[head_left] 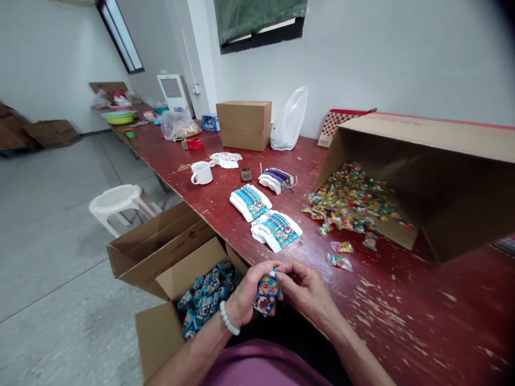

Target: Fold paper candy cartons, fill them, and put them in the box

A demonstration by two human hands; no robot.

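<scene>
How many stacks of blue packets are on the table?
2: the far stack, toward the mug, and the near stack, closer to the right hand. Neither is hidden.

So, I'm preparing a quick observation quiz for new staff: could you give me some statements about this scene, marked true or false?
1. The left hand and right hand both touch one printed packet. True.
2. The beaded bracelet is worn next to the right hand. False: it is next to the left.
3. The white mug stands upright on the red table. True.
4. All the clear-wrapped colourful pieces lie inside the large carton. False: some lie outside, on the table.
5. The open box below the table edge holds blue packets. True.
6. The plastic stool is red. False: it is white.
</scene>
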